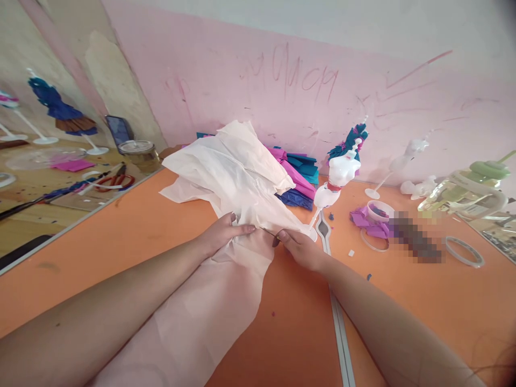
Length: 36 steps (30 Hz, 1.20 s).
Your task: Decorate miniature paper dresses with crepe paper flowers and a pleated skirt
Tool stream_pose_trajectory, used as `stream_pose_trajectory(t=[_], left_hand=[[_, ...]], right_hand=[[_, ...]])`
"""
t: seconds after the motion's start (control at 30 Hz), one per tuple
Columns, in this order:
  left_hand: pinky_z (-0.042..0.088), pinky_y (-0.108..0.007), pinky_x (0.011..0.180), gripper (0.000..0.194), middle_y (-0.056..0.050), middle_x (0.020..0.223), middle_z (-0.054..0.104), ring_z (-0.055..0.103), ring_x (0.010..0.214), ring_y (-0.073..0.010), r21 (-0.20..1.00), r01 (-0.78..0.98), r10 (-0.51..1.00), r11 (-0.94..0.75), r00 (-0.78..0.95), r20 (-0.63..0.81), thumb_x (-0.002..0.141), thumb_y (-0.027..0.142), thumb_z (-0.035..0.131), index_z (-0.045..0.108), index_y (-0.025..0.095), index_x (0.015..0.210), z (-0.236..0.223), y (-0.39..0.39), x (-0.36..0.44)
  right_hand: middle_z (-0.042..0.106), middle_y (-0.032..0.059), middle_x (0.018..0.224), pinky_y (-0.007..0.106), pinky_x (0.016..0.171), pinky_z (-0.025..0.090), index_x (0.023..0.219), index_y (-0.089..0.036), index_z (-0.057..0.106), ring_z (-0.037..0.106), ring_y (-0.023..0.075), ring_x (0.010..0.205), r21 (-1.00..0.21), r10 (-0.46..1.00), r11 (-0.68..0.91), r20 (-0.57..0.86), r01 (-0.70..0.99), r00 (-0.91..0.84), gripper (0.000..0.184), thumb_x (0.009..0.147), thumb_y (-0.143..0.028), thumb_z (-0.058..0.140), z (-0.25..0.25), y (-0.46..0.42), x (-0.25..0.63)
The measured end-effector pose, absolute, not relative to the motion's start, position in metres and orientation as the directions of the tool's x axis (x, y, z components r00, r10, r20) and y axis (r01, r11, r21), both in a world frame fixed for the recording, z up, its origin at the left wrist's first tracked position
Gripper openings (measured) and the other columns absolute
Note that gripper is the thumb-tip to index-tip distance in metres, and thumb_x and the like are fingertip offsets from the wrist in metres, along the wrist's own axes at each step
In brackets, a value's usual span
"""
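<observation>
A large crumpled sheet of white tissue paper (226, 161) lies across the orange table, and one length of it trails toward me under my left forearm. My left hand (226, 234) grips this paper near its middle, thumb on top and the other fingers mostly hidden. On the right, my right hand (298, 247) is closed around small scissors (268, 232), whose blade tip points left at the paper close to my left thumb. Their handles are mostly covered by my fingers. Just behind my right hand stands a small white mannequin (342, 172) with a red band at its waist.
Folded pink, teal and blue paper (300, 174) lies behind the white sheet. A dressed mannequin (352, 140) stands near the wall. Tape rolls (463, 251), purple scraps (368, 223) and a green-lidded bottle (463, 188) are at right. Orange-handled scissors (115, 181) lie on the left table.
</observation>
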<state>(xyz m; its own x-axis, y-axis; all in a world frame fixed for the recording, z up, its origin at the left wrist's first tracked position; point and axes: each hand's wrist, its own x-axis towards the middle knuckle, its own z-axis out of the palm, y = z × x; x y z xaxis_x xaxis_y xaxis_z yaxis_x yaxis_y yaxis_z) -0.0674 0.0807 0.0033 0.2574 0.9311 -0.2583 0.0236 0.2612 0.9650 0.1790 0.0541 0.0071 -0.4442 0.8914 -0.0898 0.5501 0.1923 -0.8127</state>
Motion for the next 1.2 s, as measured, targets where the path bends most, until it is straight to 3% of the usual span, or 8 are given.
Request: stream_pose_trajectory(t=[0.17, 0.37, 0.63, 0.97, 1.2], left_hand=[[0.053, -0.044, 0.092, 0.063, -0.011, 0.104, 0.075, 0.067, 0.107, -0.0349, 0.978, -0.024, 0.921, 0.209, 0.342, -0.189, 0.065, 0.046, 0.084, 0.063, 0.012, 0.114, 0.004, 0.080, -0.067], [0.053, -0.046, 0.090, 0.063, -0.011, 0.103, 0.075, 0.068, 0.103, -0.0358, 0.988, 0.002, 0.945, 0.155, 0.293, -0.149, 0.058, 0.041, 0.089, 0.066, 0.012, 0.109, 0.001, 0.079, -0.065], [0.052, -0.049, 0.092, 0.055, -0.011, 0.104, 0.074, 0.067, 0.105, -0.0366, 0.995, -0.020, 0.963, 0.097, 0.253, -0.089, 0.062, 0.040, 0.085, 0.067, 0.017, 0.108, 0.002, 0.077, -0.061], [0.055, -0.043, 0.088, 0.055, -0.008, 0.103, 0.075, 0.069, 0.103, -0.0343, 0.996, -0.028, 0.955, 0.080, 0.289, -0.069, 0.060, 0.041, 0.087, 0.068, 0.017, 0.106, 0.005, 0.076, -0.061], [0.054, -0.045, 0.091, 0.063, -0.010, 0.108, 0.074, 0.067, 0.107, -0.0355, 0.995, 0.041, 0.965, 0.086, 0.247, -0.094, 0.060, 0.049, 0.085, 0.067, 0.016, 0.110, 0.005, 0.074, -0.061]], right_hand=[[0.069, 0.0050, 0.108, 0.035, 0.093, 0.043, 0.097, -0.023, 0.069, 0.060, 0.0223, 0.104, -0.806, 0.891, 0.237, -0.043, 0.542, -0.453, 0.051, 0.100, -0.054, 0.029, 0.005, 0.053, 0.178], [0.069, 0.0050, 0.102, 0.036, 0.087, 0.044, 0.093, -0.024, 0.068, 0.060, 0.0223, 0.099, -0.784, 0.912, 0.225, -0.040, 0.579, -0.409, 0.052, 0.100, -0.055, 0.026, 0.006, 0.050, 0.173], [0.064, 0.0028, 0.087, 0.029, 0.071, 0.044, 0.092, -0.023, 0.062, 0.059, 0.0178, 0.084, -0.752, 0.922, 0.185, -0.091, 0.632, -0.377, 0.053, 0.099, -0.061, 0.025, 0.010, 0.045, 0.168], [0.069, 0.0019, 0.102, 0.033, 0.083, 0.044, 0.100, -0.025, 0.068, 0.060, 0.0200, 0.096, -0.747, 0.925, 0.222, -0.043, 0.627, -0.378, 0.053, 0.098, -0.062, 0.030, 0.010, 0.049, 0.170], [0.065, 0.0013, 0.086, 0.030, 0.074, 0.043, 0.094, -0.023, 0.069, 0.059, 0.0175, 0.083, -0.746, 0.933, 0.200, -0.054, 0.635, -0.357, 0.056, 0.097, -0.063, 0.031, 0.008, 0.053, 0.170]])
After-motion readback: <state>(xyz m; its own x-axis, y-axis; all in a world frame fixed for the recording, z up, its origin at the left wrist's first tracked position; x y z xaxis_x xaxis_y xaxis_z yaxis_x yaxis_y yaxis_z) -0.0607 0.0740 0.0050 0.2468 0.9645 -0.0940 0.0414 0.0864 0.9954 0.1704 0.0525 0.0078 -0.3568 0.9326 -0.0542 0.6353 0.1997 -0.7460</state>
